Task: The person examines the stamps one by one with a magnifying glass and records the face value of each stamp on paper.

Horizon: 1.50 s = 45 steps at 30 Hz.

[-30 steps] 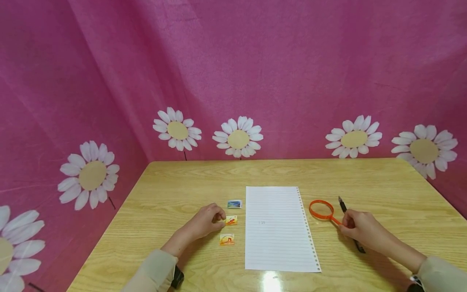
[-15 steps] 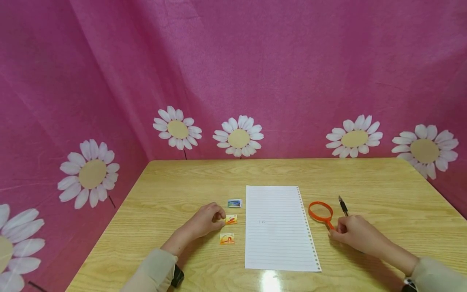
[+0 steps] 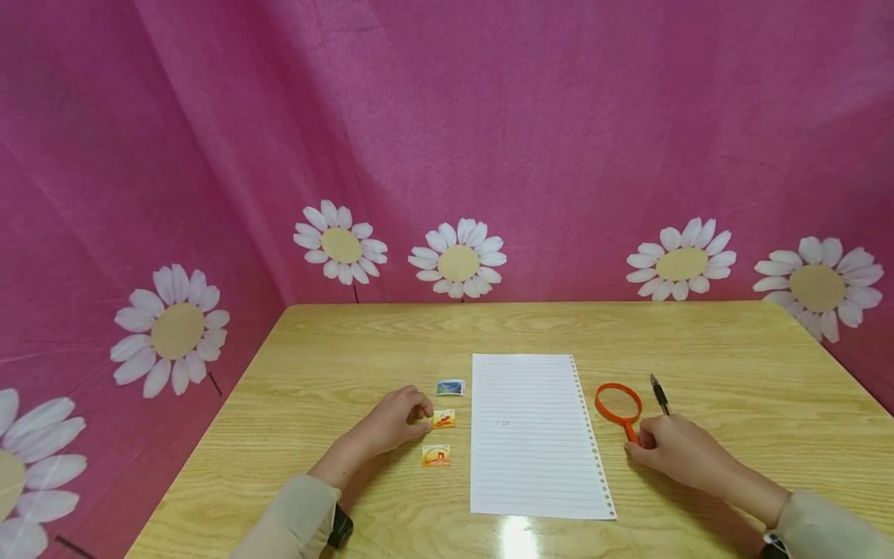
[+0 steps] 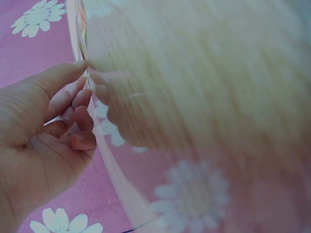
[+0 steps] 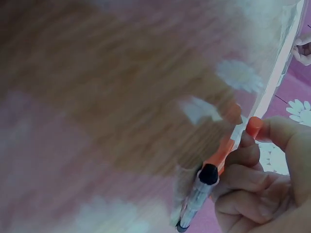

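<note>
My left hand (image 3: 391,423) pinches the left edge of a yellow and red stamp (image 3: 444,419), which lies on the table; the left wrist view shows the thumb and forefinger together there. A blue-green stamp (image 3: 450,387) lies beyond it and a yellow-orange stamp (image 3: 436,456) nearer. On the right, my right hand (image 3: 687,450) pinches the handle of an orange magnifying glass (image 3: 629,431) between thumb and forefinger. The handle's end (image 5: 253,127) pokes out past the thumb. A black pen (image 3: 660,394) lies beneath that hand, its tip showing beyond the knuckles.
Between the hands lies a lined sheet of paper (image 3: 541,466) with punched holes along its right edge and a short handwritten mark at its left. The wooden table (image 3: 363,334) ends at the back against a pink flowered curtain (image 3: 545,140).
My right hand has moved slightly left and toward me, swinging the magnifying glass's handle to point more toward me. The pen's rear end is now covered by the hand. My left hand has stayed put.
</note>
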Each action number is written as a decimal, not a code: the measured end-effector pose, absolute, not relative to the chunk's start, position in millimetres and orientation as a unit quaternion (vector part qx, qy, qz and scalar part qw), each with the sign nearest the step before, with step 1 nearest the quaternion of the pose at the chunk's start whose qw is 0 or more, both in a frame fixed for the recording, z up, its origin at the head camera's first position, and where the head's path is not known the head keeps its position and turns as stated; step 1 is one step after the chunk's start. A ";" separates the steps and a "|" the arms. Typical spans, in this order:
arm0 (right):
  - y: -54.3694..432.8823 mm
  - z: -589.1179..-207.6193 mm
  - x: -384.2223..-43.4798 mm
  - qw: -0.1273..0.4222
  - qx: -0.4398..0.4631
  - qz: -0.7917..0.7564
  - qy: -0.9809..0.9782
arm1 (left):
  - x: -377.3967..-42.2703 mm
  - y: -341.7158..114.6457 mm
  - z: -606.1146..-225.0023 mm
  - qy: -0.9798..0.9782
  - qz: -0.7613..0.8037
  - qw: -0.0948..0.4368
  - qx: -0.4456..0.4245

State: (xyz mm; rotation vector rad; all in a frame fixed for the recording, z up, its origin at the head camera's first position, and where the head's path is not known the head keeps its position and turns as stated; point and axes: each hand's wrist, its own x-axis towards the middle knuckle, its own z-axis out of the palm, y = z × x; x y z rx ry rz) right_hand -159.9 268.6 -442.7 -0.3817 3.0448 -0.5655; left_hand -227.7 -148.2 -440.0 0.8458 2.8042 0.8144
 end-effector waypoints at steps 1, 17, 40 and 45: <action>268.6 -443.2 -160.1 0.010 -0.122 -0.178 0.976 | -227.7 -148.1 -439.9 0.922 0.266 0.052 0.277; 270.7 -439.9 -158.9 -0.043 -0.135 -0.185 0.973 | -220.5 -140.7 -434.9 0.900 0.282 0.018 0.332; 300.9 -444.1 -182.5 -0.137 -0.165 -0.232 0.949 | -196.3 -125.6 -435.6 0.890 0.296 0.073 0.338; 307.6 -443.0 -187.8 -0.120 -0.149 -0.228 0.955 | -189.2 -121.2 -434.7 0.887 0.298 0.079 0.343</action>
